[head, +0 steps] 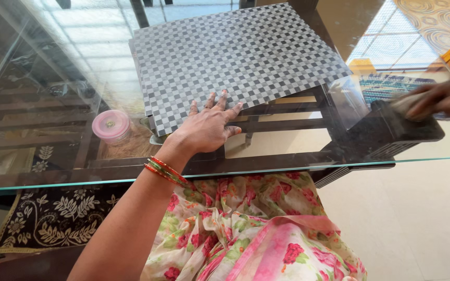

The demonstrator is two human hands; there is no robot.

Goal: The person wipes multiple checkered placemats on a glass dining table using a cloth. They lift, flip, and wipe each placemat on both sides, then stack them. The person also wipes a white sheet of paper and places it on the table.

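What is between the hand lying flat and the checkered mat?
Nothing visible. The left hand lies flat with its fingertips right on the near edge of the checkered mat. The pink round container sits off to the side.

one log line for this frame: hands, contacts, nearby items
left hand: flat on checkered mat | right hand: pressing pale cloth on glass table | nearby: pink round container

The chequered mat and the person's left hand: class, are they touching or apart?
Touching. The head view shows the left hand lying flat, its fingers spread over the near edge of the chequered mat.
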